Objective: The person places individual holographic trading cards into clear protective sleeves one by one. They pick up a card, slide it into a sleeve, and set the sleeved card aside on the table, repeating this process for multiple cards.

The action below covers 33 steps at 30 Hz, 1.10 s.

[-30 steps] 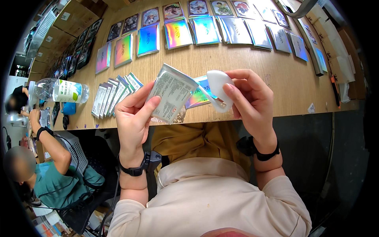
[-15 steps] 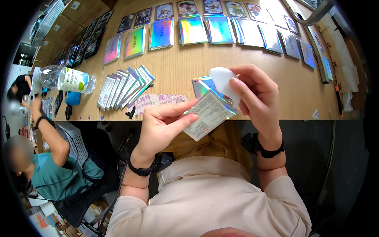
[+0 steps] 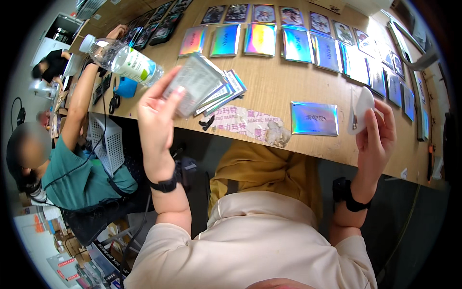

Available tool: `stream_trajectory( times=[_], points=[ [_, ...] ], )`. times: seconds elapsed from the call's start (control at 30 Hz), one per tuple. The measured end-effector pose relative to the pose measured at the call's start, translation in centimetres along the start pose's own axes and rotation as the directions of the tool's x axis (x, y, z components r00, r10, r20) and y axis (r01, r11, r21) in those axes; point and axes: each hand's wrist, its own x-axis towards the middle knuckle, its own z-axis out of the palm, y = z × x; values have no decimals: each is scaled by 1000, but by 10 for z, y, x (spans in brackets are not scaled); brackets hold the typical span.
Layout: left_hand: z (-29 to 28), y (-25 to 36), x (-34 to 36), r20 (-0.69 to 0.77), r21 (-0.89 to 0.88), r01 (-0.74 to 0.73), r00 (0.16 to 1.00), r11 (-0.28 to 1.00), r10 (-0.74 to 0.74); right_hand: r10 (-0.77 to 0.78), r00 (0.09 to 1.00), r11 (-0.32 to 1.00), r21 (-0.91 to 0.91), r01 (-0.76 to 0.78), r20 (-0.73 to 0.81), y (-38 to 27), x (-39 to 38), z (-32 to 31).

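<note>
My left hand (image 3: pixel 156 113) is raised at the left, fingers closed on a flat grey-silver card packet (image 3: pixel 196 83), blurred by motion. The packet hangs over a fanned stack of card packets (image 3: pixel 234 88), hiding part of it; whether they touch I cannot tell. On the right, my right hand (image 3: pixel 378 132) pinches a flat white rounded piece (image 3: pixel 365 102). A thin strip shows along that piece's left edge, too narrow to name. A shiny rainbow-silver packet (image 3: pixel 315 124) lies flat between my hands near the table's front edge.
Rows of picture cards (image 3: pixel 264 13) and holographic packets (image 3: pixel 260 39) line the far side. A clear bottle (image 3: pixel 126 60), a blue object (image 3: pixel 126 87) and black scissors (image 3: pixel 114 102) lie at left. Torn printed tape (image 3: pixel 236 120) sticks to the table. A co-worker in green (image 3: pixel 86 168) reaches along the left.
My left hand has carried the packet left, over the fanned stack. My right hand has moved right with the white piece, uncovering the rainbow packet. The view has turned, and the co-worker's arm reaches farther.
</note>
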Motion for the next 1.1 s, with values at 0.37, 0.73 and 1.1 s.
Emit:
stream_trajectory(
  times=[0.37,0.73,1.1],
  points=[
    [-78,-41,26,-83,819,-36,980,572,181,25,1000,998,-51,-24,11,15,-7,-2],
    [59,-7,-25,209,649,-338,941,682,267,99,995,994,-46,-100,-34,11,-9,-4],
    [153,-44,-48,716,521,-686,675,509,178,82,996,997,-6,-82,-37,5,-17,-24]
  ],
)
